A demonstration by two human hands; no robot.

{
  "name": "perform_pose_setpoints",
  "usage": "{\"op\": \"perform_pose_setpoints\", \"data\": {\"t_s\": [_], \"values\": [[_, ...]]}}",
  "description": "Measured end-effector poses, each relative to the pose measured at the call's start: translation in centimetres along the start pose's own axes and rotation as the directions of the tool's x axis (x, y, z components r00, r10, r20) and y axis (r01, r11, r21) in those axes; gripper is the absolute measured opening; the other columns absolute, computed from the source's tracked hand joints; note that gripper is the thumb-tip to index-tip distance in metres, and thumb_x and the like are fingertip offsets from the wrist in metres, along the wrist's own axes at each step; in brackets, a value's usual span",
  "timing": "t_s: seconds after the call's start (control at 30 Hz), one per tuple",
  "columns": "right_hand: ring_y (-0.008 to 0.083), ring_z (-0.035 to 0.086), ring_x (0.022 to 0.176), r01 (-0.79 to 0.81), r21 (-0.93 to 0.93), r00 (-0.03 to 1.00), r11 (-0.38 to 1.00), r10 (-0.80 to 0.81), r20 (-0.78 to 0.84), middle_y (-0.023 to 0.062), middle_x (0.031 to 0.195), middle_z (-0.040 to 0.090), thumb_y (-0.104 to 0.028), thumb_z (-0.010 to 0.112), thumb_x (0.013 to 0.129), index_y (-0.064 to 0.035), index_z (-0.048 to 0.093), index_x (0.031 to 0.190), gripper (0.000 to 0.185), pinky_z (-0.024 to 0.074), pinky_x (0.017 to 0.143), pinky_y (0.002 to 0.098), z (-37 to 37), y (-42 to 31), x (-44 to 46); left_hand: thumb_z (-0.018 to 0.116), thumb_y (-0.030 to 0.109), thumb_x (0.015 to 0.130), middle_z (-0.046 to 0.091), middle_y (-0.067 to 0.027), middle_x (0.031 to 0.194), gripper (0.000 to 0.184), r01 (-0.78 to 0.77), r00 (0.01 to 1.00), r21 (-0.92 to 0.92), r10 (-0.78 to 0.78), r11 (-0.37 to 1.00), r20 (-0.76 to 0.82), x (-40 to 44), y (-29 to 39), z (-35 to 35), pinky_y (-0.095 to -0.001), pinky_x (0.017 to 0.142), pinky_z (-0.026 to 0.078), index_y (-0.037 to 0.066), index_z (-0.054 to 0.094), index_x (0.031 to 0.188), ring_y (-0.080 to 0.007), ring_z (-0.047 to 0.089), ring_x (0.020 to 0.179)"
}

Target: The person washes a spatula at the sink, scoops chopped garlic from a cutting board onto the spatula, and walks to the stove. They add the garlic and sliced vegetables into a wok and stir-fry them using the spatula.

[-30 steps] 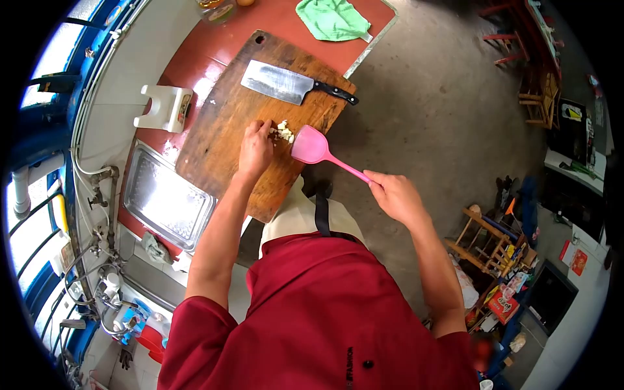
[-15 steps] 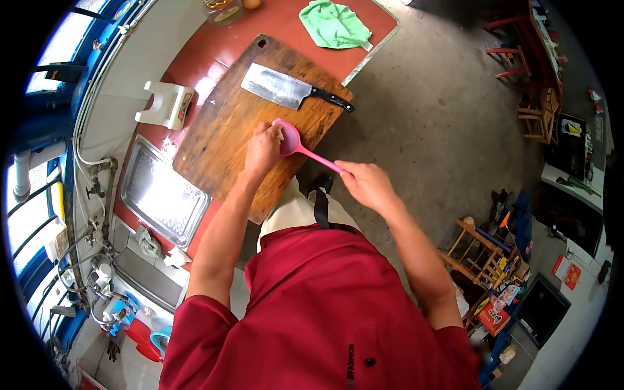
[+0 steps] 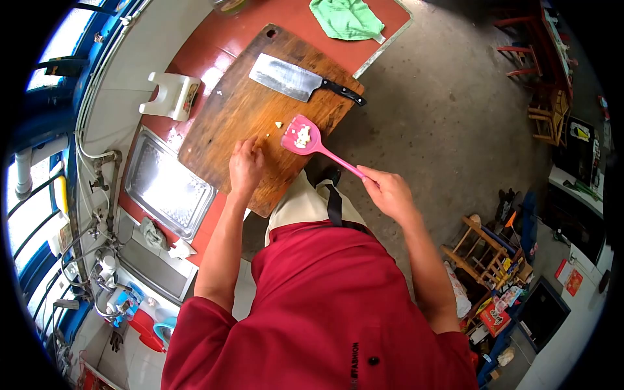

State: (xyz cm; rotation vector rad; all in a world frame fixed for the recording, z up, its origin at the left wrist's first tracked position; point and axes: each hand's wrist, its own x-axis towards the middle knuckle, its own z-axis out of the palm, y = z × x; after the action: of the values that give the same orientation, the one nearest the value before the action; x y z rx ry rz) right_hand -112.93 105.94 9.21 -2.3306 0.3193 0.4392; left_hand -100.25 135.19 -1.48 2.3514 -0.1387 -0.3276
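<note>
My right hand (image 3: 388, 192) is closed round the handle of a pink spatula (image 3: 312, 138). Its scooped head hangs over the front edge of the cutting board and carries chopped whitish pieces (image 3: 303, 136). To the left of it, my left hand (image 3: 247, 165) is over the board with loosely bent fingers and nothing visible in them. A few pale crumbs (image 3: 279, 124) lie on the wooden cutting board (image 3: 221, 130) between hand and spatula. Farther back on the board rests a cleaver (image 3: 286, 78), its black handle pointing right.
The board sits on a red countertop (image 3: 292, 26) with a green cloth (image 3: 346, 18) at the back. A white plastic holder (image 3: 172, 96) and a metal tray (image 3: 170, 185) stand left of the board. A sink (image 3: 153, 260) is nearer me. Wooden chairs (image 3: 549, 117) stand at right.
My left hand has drawn back from the spatula head to the left. Pale pieces now show in the spatula, and crumbs on the board. The spatula has shifted slightly right.
</note>
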Motion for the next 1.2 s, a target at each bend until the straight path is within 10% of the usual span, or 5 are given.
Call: {"op": "perform_pose_setpoints", "data": {"t_s": [0.47,1.2], "values": [[0.0339,0.064,0.082,-0.009,-0.246,0.995,0.969,0.032,0.091,0.0141,0.091,0.068,-0.023,0.053,0.089,-0.0142,0.067,0.11,0.027,0.0516,0.073,0.0439,-0.8,-3.1,2.8,0.058,0.011,0.083,0.065,-0.0181,0.088,0.015,-0.152,0.988,0.068,0.154,0.986,-0.021,4.8,0.4,2.5,-0.0421,0.074,0.05,0.001,0.068,0.089,-0.0366,0.063,0.08],[0.0342,0.064,0.08,0.026,-0.151,0.999,0.988,-0.021,0.034,0.0148,0.09,0.067,-0.025,0.055,0.088,-0.0153,0.067,0.11,0.027,0.0513,0.071,0.0434,0.6,-2.1,3.9,0.058,0.006,0.082,0.062,-0.0177,0.094,0.018,-0.201,0.976,-0.034,0.198,0.979,-0.091,3.9,0.6,1.5,-0.0419,0.08,0.048,0.001,0.066,0.098,-0.035,0.059,0.089]]}}
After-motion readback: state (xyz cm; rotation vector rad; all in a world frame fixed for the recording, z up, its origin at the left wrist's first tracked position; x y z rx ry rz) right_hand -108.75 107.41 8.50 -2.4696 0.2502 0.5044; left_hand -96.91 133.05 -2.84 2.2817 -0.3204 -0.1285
